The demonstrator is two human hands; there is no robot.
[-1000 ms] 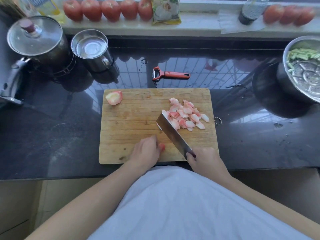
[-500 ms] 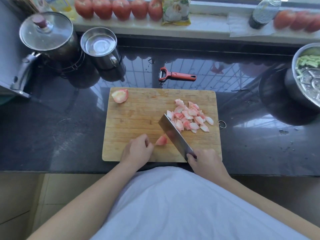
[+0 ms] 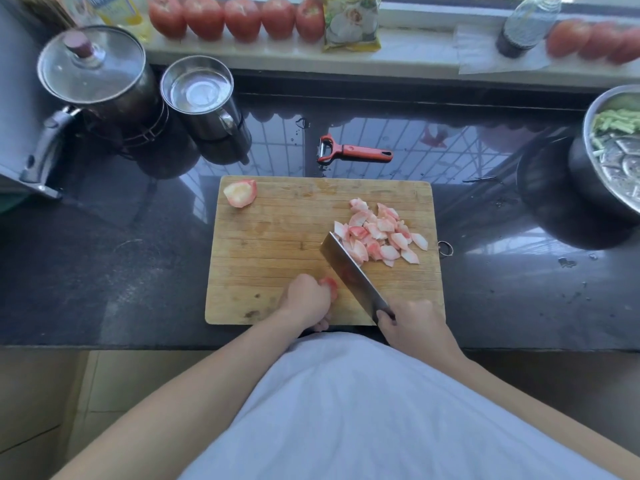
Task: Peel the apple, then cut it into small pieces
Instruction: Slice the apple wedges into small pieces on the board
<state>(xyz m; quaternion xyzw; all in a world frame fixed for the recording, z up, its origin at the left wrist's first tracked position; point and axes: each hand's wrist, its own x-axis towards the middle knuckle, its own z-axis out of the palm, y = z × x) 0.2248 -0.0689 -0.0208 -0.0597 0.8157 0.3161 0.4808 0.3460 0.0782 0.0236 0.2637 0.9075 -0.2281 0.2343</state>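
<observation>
I see my left hand (image 3: 304,301) curled over a small pink apple piece (image 3: 329,285) near the front edge of the wooden cutting board (image 3: 277,244), fingers bent round it and pinning it to the wood, so only the piece's right end peeks out beside my knuckles. My right hand (image 3: 414,325) is wrapped tight around the handle of the cleaver (image 3: 353,271), whose broad blade runs diagonally away from me, just to the right of the held piece; I cannot tell whether its edge touches the board. Past the blade's far end, on the right half of the board, lies the heap of cut apple pieces (image 3: 379,237), pale and pink, touching one another. A larger apple chunk (image 3: 240,192) sits alone at the board's far left corner, well apart from the heap. The board rests on a dark, glossy worktop (image 3: 104,271). Just beyond the board lies a red peeler (image 3: 353,153), handle pointing right. To the far left stand a lidded pot (image 3: 93,77) and, beside it, a steel mug (image 3: 202,98). At the right edge a metal bowl (image 3: 616,150) holds green vegetable strips. Along the windowsill (image 3: 398,57) I see a row of tomatoes (image 3: 239,17), a yellow packet (image 3: 351,22) and a dark bottle (image 3: 523,26).
</observation>
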